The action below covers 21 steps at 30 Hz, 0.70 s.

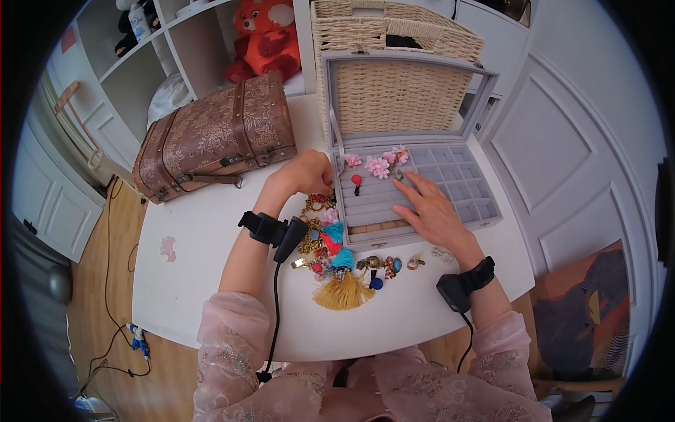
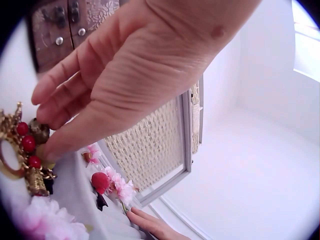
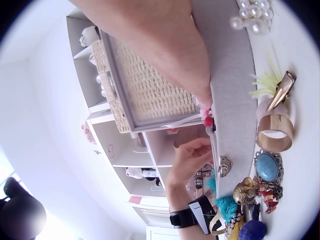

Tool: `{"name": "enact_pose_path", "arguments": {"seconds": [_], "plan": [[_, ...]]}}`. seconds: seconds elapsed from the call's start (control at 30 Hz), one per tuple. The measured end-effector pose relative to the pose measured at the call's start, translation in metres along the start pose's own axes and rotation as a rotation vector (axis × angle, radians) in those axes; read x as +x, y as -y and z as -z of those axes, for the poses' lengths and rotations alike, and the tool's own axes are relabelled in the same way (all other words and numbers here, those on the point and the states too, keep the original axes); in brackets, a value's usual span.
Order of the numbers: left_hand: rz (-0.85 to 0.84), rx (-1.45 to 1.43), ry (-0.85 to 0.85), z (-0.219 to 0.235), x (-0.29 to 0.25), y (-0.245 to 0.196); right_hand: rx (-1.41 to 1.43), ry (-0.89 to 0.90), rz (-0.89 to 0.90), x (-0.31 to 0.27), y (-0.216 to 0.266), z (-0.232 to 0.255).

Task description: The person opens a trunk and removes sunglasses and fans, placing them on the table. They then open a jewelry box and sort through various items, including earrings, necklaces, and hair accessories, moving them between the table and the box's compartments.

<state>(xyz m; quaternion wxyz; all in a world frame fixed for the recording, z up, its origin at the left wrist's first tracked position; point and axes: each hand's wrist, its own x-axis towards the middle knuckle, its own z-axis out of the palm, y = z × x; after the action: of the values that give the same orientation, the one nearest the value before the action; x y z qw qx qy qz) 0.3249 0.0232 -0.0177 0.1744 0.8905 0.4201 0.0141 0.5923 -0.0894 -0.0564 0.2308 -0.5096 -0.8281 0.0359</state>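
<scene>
My left hand [image 1: 309,173] reaches down at the left side of a grey jewelry box [image 1: 422,232], over a heap of jewelry. In the left wrist view its thumb and fingers are bent about a dark bronze bead [image 2: 40,131] beside red beads [image 2: 28,144]; I cannot tell whether they grip it. My right hand [image 1: 437,214] lies over the box with spread fingers, index fingertip right by a small greenish piece [image 1: 399,174]. Inside the open box are pink flowers [image 1: 377,167] and a red ball piece [image 1: 356,180]. The glass lid [image 1: 408,133] stands raised.
A tasselled golden piece [image 1: 344,292], a turquoise oval piece [image 3: 267,166], a gold ring [image 3: 275,133] and pearls [image 3: 255,15] lie before the box. A brown patterned chest [image 1: 218,133] stands at the left, a woven basket [image 1: 394,28] behind the lid. Wrist-camera cables [image 1: 275,316] hang across the table edge.
</scene>
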Motion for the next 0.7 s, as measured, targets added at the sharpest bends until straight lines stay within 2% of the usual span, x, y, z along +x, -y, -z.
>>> {"name": "enact_pose_path", "arguments": {"seconds": [0.37,0.43,0.47,0.53,0.57,0.63,0.7], "plan": [[-0.078,0.041,-0.009,-0.003,0.0,0.004,-0.004,0.008,0.007,0.0,0.0,0.001],[0.03,-0.007,-0.051,0.003,-0.004,0.001,-0.003,0.004,0.011,0.0,-0.001,0.0],[0.031,-0.007,-0.051,0.006,-0.006,0.0,-0.002,0.003,0.011,0.0,-0.001,0.0],[-0.084,-0.077,-0.153,0.012,-0.01,-0.003,-0.012,0.001,0.009,0.0,0.0,0.0],[-0.083,-0.077,-0.153,0.013,-0.01,-0.005,-0.012,0.002,0.01,0.0,0.0,0.0],[-0.185,-0.184,-0.203,0.012,-0.007,-0.012,-0.012,-0.002,0.01,0.0,0.0,0.0],[-0.187,-0.207,-0.181,0.009,-0.005,-0.02,-0.013,-0.001,0.01,0.0,0.001,0.0]]}}
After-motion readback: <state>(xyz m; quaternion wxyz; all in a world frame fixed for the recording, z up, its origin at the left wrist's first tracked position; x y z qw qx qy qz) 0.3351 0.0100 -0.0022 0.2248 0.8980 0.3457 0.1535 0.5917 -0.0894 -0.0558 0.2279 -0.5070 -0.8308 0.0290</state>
